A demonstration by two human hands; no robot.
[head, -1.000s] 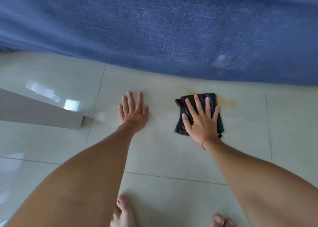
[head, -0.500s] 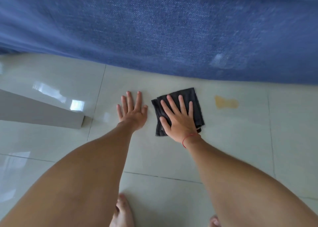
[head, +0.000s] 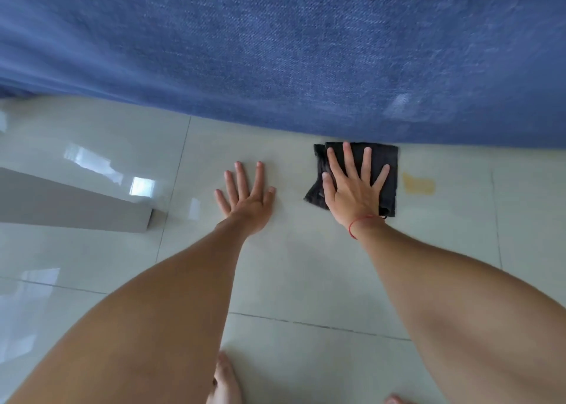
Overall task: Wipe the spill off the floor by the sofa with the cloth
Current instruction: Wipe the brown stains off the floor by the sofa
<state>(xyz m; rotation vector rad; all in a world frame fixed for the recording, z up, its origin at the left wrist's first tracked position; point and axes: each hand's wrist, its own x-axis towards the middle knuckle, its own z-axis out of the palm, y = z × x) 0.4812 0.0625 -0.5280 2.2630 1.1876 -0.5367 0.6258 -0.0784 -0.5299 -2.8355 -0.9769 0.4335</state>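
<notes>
A dark folded cloth (head: pixel 389 196) lies on the pale tiled floor (head: pixel 291 265), its far edge against the base of the blue sofa (head: pixel 306 51). My right hand (head: pixel 352 189) presses flat on the cloth with fingers spread; a red string circles the wrist. A small yellowish spill (head: pixel 419 184) shows on the tile just right of the cloth, uncovered. My left hand (head: pixel 245 198) rests flat on the bare floor to the left of the cloth, fingers apart, holding nothing.
A grey slanted furniture base (head: pixel 76 201) stands on the floor at the left. My bare feet (head: pixel 223 382) are at the bottom edge. The sofa front fills the whole upper half of the view.
My right hand slid the cloth left off the spill, then back right and up against the sofa base. The spill now lies uncovered beside it. My left hand stayed put.
</notes>
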